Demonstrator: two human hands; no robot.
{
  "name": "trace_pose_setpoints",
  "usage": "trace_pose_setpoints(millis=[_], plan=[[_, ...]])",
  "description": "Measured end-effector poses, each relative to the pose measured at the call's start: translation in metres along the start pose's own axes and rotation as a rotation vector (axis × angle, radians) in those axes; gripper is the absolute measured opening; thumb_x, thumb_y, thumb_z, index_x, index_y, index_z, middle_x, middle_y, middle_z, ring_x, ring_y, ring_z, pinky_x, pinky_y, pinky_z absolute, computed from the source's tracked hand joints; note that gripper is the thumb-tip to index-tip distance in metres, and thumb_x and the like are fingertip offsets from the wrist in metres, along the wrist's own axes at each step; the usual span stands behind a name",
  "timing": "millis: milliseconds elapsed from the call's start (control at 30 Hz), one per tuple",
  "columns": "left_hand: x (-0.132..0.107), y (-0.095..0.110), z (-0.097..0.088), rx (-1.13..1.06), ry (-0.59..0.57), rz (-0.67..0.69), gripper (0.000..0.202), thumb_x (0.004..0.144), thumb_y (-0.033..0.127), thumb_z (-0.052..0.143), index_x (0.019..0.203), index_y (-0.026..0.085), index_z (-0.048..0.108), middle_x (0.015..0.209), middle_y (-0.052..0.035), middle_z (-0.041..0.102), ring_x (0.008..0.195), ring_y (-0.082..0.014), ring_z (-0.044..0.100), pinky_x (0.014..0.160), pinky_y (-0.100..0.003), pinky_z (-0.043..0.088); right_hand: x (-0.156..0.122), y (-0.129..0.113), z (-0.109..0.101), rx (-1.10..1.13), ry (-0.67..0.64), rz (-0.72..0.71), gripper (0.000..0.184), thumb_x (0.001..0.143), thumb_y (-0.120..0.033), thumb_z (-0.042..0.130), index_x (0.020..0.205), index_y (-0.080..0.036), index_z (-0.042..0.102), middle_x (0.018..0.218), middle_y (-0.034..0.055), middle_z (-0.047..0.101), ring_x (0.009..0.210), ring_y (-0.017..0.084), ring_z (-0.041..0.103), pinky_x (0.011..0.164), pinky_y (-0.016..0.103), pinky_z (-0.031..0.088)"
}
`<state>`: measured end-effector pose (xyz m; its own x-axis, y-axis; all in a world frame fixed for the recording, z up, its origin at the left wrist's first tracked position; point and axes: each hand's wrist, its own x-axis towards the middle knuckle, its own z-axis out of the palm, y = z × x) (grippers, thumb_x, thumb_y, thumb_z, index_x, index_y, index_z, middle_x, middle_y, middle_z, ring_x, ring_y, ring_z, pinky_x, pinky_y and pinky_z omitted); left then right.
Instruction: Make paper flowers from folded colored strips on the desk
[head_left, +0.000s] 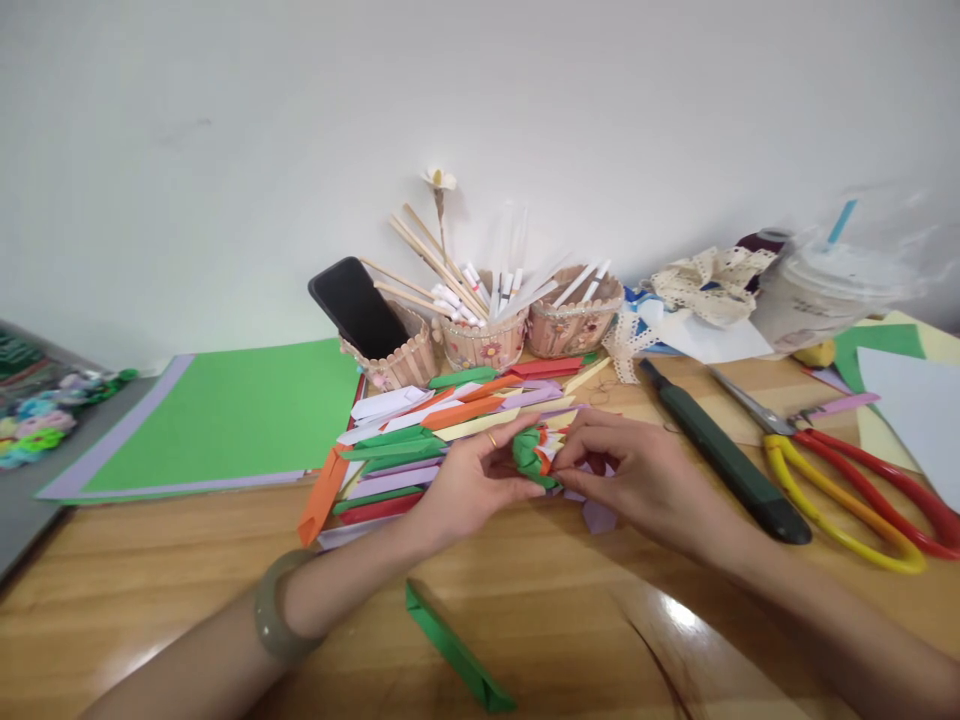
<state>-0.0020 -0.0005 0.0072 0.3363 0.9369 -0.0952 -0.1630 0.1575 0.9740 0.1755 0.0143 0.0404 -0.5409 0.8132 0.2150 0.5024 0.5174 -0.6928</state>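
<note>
On the wooden table, a person is sitting and working with both bare hands. A big green paper sheet is lying at far left on a lilac sheet. A heap of folded paper strips, green, orange, white and purple, is spreading out just behind the hands. Red-and-yellow scissors and a dark green utility knife are lying to the right, well apart from the hands. A lidded drink cup is standing at back right. Craft-stick pots are holding sticks and paper rolls, with a phone leaning in the left one. One loose green strip is lying near the table's front edge.

The left hand, bangle on its wrist, and the right hand are meeting over the table's middle. Both are pinching a small folded paper bundle, green with orange and white, thumbs and fingertips clamped on it from either side, the bundle sitting between them just above the tabletop.

Judging by looks: the bundle is very light, springy and easily crushed, with folds likely to slip open. It is best held at the folded edges with a gentle pinch.
</note>
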Motion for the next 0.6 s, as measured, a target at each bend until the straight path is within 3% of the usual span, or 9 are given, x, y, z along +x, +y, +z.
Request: trace_pose_setpoints(millis=[233,600], plan=[[0.001,-0.0003,0.0,0.021,0.014,-0.036,0.069,0.057,0.013,0.074,0.122,0.021,0.053,0.1,-0.0047,0.067,0.093,-0.0216,0.06,0.084,-0.035,0.046,0.0016,0.0063,-0.0039,0.063,-0.061,-0.045,0.011,0.079,-0.014,0.056,0.072,-0.017,0.065,0.073,0.0024,0.06,0.067,0.012,0.055,0.059,0.023,0.042],[0.0007,-0.0033,-0.0034,0.0,-0.022,0.035,0.064,0.062,0.014,0.071,0.123,0.024,0.052,0.112,-0.0049,0.063,0.106,-0.0234,0.055,0.093,-0.038,0.041,0.0019,0.0015,-0.0075,0.068,-0.036,0.024,0.012,0.078,-0.017,0.058,0.069,-0.017,0.066,0.071,0.0019,0.06,0.061,0.011,0.052,0.054,0.023,0.038]])
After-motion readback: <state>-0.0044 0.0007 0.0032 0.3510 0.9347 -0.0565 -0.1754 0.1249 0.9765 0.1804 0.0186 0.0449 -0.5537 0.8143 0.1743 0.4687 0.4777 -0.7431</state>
